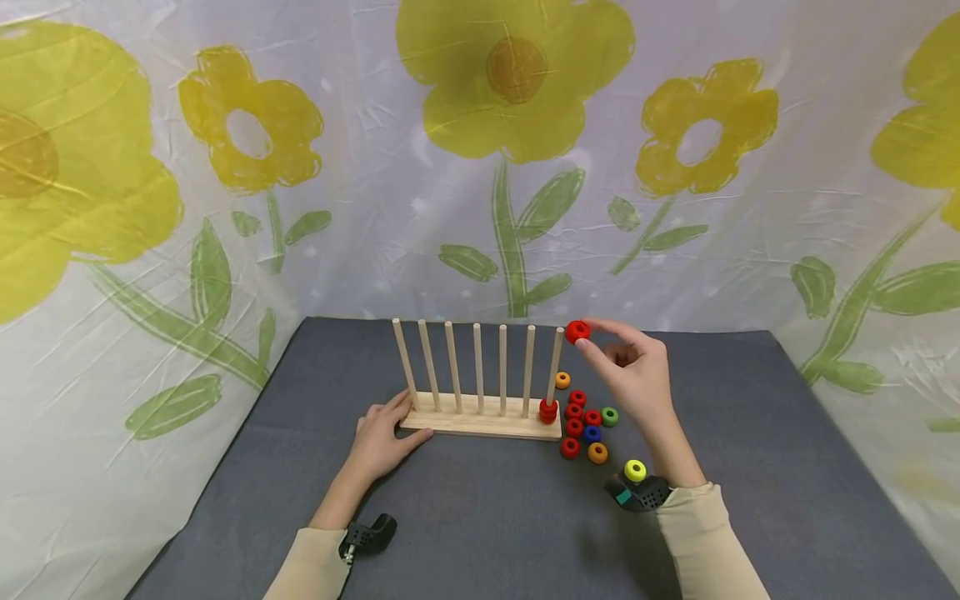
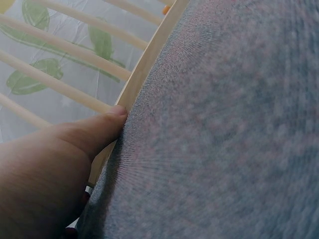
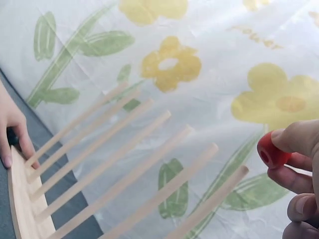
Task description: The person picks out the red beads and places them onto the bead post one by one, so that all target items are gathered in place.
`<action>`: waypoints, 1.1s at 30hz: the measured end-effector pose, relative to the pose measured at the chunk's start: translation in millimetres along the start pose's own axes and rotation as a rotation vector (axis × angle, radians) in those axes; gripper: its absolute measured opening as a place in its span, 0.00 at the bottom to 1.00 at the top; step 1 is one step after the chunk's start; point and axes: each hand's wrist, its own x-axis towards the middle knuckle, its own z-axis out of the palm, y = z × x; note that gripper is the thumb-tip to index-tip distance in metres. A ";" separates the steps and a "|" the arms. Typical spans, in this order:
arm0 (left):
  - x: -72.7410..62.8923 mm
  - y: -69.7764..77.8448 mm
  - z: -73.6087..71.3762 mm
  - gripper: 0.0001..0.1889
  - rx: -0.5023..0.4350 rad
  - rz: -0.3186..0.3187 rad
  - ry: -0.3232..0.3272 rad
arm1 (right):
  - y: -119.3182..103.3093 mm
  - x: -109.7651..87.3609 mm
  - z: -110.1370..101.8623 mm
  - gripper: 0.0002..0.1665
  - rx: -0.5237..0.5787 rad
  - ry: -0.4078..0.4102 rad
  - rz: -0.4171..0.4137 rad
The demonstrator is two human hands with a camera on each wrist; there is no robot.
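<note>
A wooden peg rack (image 1: 480, 426) with several upright pegs stands on the table. At its left end my left hand (image 1: 378, 439) holds the base, thumb (image 2: 107, 124) along the front edge and fingers round the far side. Red beads (image 1: 548, 412) are stacked low on the rightmost peg. My right hand (image 1: 639, 371) pinches a red bead (image 3: 271, 152) between thumb and fingers. That bead is beside the top of the rightmost peg (image 3: 214, 199), apart from it.
Right of the rack lie several loose red beads (image 1: 573, 427), orange beads (image 1: 597, 452), a blue bead (image 1: 592, 434) and a green bead (image 1: 609, 417). A yellow bead (image 1: 635, 471) shows near the right wrist camera. Behind the dark tabletop (image 1: 480, 508) hangs a flowered curtain (image 1: 360, 250).
</note>
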 end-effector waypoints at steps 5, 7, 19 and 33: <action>-0.1 0.6 -0.6 0.43 0.005 -0.007 -0.007 | -0.9 5.2 1.7 0.15 0.014 -0.017 0.019; -0.3 0.9 -0.9 0.43 0.006 -0.005 -0.008 | 0.1 6.4 2.1 0.15 0.019 -0.023 0.034; -0.3 1.4 -0.7 0.43 0.000 -0.001 -0.002 | 3.6 11.9 5.7 0.16 0.015 -0.055 0.085; -0.1 0.9 0.0 0.44 -0.006 0.005 0.003 | 5.2 13.5 10.6 0.16 0.014 -0.072 0.075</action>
